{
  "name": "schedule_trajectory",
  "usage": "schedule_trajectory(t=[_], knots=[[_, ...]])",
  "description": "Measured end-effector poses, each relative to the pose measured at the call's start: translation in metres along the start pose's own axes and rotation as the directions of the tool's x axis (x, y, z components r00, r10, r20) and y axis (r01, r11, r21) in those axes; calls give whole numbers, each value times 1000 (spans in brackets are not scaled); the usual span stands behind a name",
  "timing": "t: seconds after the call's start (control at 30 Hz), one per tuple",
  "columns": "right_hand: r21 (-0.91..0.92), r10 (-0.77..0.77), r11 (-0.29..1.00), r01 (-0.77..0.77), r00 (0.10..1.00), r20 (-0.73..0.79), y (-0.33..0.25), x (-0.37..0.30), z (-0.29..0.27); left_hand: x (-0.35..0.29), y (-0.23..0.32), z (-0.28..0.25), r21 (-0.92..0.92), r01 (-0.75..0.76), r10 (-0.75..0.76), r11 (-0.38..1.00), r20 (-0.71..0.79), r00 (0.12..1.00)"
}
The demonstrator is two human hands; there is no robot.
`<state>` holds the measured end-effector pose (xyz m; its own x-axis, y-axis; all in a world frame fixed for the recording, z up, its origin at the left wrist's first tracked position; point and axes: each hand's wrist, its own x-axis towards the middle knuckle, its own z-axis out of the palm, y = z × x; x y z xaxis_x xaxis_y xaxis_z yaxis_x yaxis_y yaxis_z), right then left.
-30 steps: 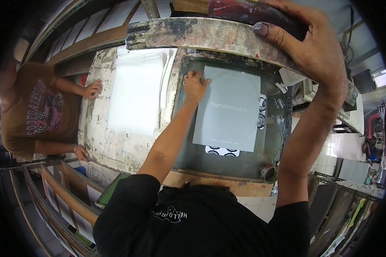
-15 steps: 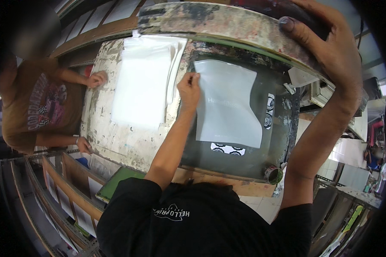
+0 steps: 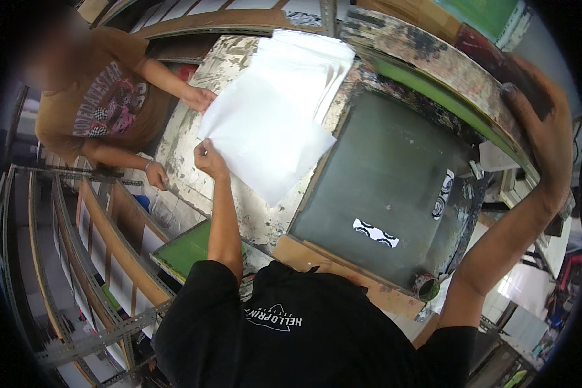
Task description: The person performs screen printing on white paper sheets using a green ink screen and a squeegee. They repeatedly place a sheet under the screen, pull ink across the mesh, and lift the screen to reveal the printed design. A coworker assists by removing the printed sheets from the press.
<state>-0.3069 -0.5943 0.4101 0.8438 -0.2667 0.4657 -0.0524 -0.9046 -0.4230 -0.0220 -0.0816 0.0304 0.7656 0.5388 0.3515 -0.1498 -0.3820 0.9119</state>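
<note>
Two hands I watch from afar: at ten o'clock the left hand [image 3: 211,160] pinches the edge of a white plastic sheet [image 3: 262,145] over the white stack [image 3: 304,55]; at three o'clock lies the grey printing bed [image 3: 368,165]; slightly above three, the right hand [image 3: 553,129] grips the stained screen frame [image 3: 423,44].
</note>
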Motion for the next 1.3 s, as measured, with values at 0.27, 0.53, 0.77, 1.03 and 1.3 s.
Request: schedule_trajectory(t=[0.27,0.53,0.77,1.03,1.3], knots=[[-97,10,995,-9,1000,6,-8,-4,1,16,6,-19,440,-353,474,826,-203,857],[-53,4,999,-2,999,41,-18,-1,-2,-125,45,20,74,-668,439,740,700,564],[-46,3,999,-2,1000,9,-20,-1,1,-113,54,42,-159,-168,230,973,605,762],[-83,3,997,-6,999,-36,-12,-5,3,-186,116,15,-120,-710,259,694,961,92],[-199,44,979,-46,999,-11,-38,-8,-2,-307,121,79,-501,-597,398,626,864,-307]])
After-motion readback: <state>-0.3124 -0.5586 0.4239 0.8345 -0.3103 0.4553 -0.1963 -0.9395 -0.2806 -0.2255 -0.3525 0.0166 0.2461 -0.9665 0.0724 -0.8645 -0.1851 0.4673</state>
